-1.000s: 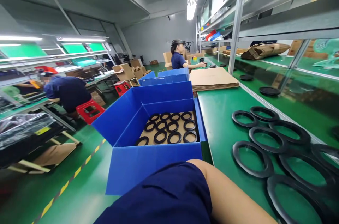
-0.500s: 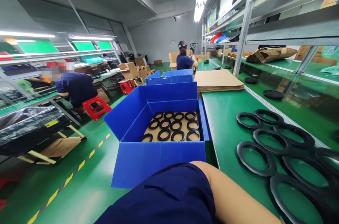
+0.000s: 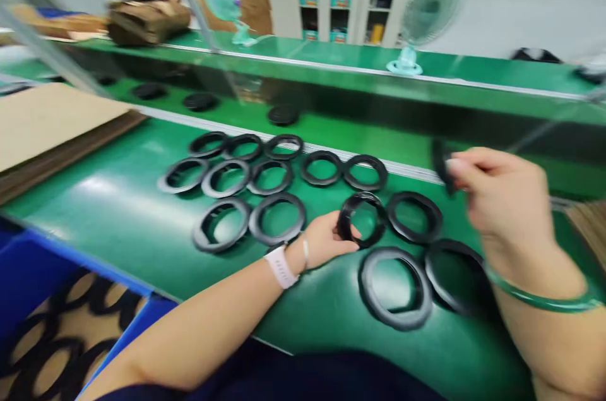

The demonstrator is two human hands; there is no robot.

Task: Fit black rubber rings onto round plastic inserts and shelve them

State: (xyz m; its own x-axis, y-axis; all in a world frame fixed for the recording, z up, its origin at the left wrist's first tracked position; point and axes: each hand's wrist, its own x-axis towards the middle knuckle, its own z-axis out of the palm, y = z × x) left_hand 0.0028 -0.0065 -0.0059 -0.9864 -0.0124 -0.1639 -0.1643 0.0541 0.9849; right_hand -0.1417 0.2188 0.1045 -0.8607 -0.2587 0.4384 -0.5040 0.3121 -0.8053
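My left hand [image 3: 326, 238], with a pale watch strap and a bracelet on its wrist, grips the near left edge of a glossy black ring [image 3: 381, 215], tilted up from the green tabletop. Raised at the right, my right hand [image 3: 506, 192] pinches a thin black part [image 3: 441, 167] between thumb and fingers. That part is seen nearly edge-on and blurred, so its full shape cannot be made out. Around my left hand lie several matt black rings, among them a near ring [image 3: 369, 284] and a ring to the left [image 3: 255, 224].
A blue box [image 3: 156, 316] with several black rings on cardboard stands at lower left. Stacked cardboard [image 3: 57, 120] lies on the left. Black discs [image 3: 284, 114] rest on the green strip behind the rail. Two fans [image 3: 428, 6] stand on the shelf; another person handles a brown bundle [image 3: 146, 21].
My view has swung right, from the blue box to the tabletop. Both hands have come into view, the left on a ring and the right with a thin black part.
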